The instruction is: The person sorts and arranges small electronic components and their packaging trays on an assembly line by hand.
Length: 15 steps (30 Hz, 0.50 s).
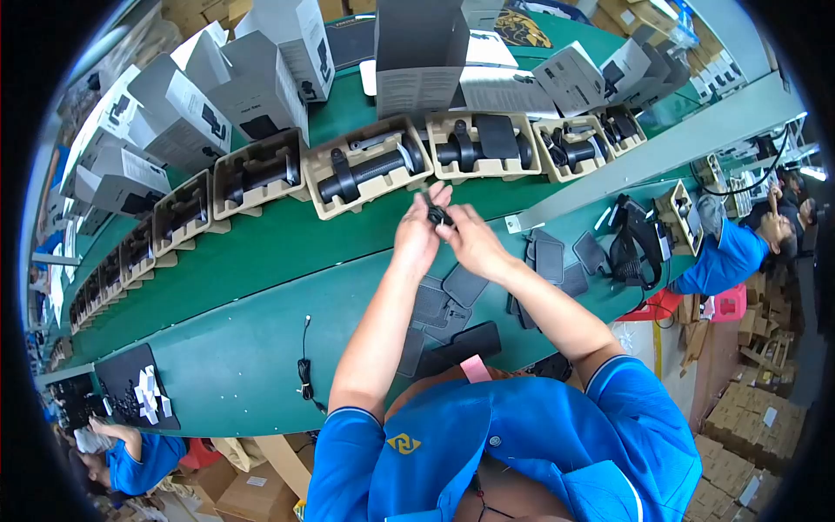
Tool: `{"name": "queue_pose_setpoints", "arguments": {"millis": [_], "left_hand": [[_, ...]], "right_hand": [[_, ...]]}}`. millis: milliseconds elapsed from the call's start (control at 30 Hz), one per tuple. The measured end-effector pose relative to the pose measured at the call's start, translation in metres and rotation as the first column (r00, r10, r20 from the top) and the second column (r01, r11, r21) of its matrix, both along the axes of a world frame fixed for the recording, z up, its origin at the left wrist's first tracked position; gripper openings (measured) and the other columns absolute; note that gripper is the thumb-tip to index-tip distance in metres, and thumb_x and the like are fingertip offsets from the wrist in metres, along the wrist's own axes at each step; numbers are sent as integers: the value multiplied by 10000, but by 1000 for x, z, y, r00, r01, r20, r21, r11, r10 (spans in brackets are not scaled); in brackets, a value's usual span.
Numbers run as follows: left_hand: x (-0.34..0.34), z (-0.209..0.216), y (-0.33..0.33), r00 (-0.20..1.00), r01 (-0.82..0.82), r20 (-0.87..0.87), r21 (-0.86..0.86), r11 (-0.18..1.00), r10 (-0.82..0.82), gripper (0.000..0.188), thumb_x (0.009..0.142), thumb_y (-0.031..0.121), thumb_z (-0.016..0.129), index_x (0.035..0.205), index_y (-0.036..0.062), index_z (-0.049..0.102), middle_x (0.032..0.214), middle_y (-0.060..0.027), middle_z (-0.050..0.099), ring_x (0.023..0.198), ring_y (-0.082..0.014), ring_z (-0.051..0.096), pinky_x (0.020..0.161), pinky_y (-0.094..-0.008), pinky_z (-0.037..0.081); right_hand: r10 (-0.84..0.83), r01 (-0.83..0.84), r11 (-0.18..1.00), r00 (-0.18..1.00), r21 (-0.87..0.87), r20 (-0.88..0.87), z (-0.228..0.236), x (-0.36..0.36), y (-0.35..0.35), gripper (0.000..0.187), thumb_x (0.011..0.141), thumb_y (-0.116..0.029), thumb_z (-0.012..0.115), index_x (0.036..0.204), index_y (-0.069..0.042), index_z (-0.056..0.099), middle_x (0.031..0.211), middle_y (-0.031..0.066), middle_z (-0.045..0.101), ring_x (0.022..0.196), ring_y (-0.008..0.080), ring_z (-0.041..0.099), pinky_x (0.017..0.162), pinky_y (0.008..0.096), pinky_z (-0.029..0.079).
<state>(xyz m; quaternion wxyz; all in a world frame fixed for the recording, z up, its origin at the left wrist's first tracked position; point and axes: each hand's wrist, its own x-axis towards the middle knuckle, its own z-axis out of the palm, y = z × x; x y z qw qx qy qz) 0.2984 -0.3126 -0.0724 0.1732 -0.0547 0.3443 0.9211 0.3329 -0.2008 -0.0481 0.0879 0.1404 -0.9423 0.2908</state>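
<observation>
Above the green bench, in front of the row of trays, my two hands meet on a small bundled black cable [438, 216]. My left hand [417, 238] holds the bundle from the left, its fingers partly raised around it. From the right, my right hand [474, 241] grips it with bent fingers. Just beyond them lies a beige moulded tray [374, 195] with a black cylindrical device and a clamp-like ring. The tray [487, 168] to its right carries a similar device and a flat black pad. Another black cable [304, 372], tied in a bundle, rests on the bench to the left.
Several flat black pads [465, 285] lie near my forearms. Open printed boxes [261, 91] stand behind the tray row. A grey metal beam [626, 165] crosses at the right. Co-workers in blue shirts sit at the far right [722, 257] and lower left [143, 461].
</observation>
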Motion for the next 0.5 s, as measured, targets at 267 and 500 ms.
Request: {"name": "queue_pose_setpoints", "arguments": {"millis": [267, 500], "left_hand": [[-20, -4, 20, 901, -276, -401, -824, 495, -165, 341, 907, 244, 416, 1139, 12, 507, 1142, -147, 517, 1099, -272, 470, 935, -351, 367], [-70, -35, 23, 398, -909, -520, -331, -252, -756, 255, 778, 159, 489, 993, 51, 573, 1055, -86, 523, 990, -255, 476, 878, -354, 376]], "right_hand": [[-312, 384, 908, 887, -169, 340, 0, -38, 45, 352, 838, -148, 511, 1160, -36, 421, 786, 150, 603, 673, 295, 601, 608, 391, 462], [-287, 152, 946, 803, 286, 523, 45, -143, 65, 332, 848, -173, 512, 1088, 56, 501, 702, 99, 616, 515, 153, 599, 507, 303, 457]]}}
